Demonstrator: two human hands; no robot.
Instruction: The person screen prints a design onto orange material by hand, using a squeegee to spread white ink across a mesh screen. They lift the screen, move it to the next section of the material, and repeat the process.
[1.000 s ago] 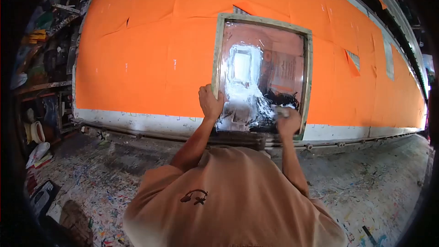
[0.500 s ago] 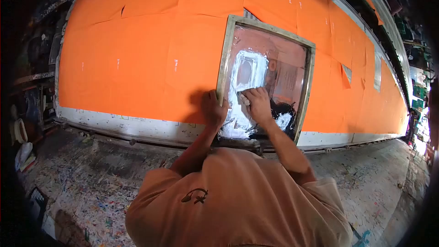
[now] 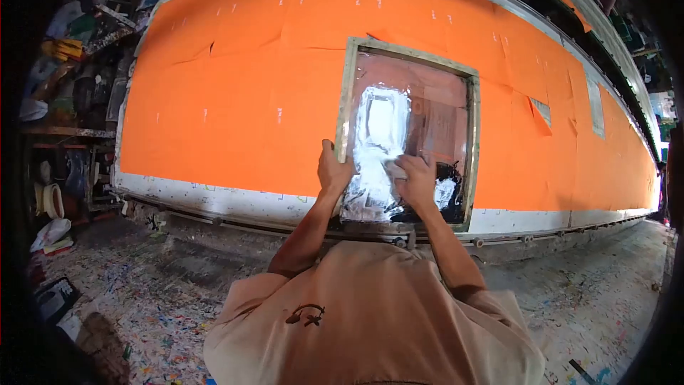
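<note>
A screen printing frame [image 3: 474,121] with wooden sides and a see-through mesh lies on orange fabric sheets [image 3: 235,85]. White ink [image 3: 385,128] covers the mesh's left part, with a dark patch at the lower right. My left hand [image 3: 333,173] grips the frame's left side near its lower end, thumb pointing up. Over the lower middle of the mesh, my right hand [image 3: 419,184] is closed around a small pale squeegee [image 3: 394,169], mostly hidden by the fingers. The squeegee meets the inked area.
The long printing table [image 3: 235,199] has a white border and a metal rail along its near edge. Torn flaps [image 3: 540,115] show in the fabric at right. Cluttered shelves [image 3: 68,132] stand at left, and the floor [image 3: 157,299] is splattered with paint.
My right hand has drawn the squeegee slightly down and right across the mesh. The white ink looks spread differently. My view has shifted a little; the left hand stays on the frame.
</note>
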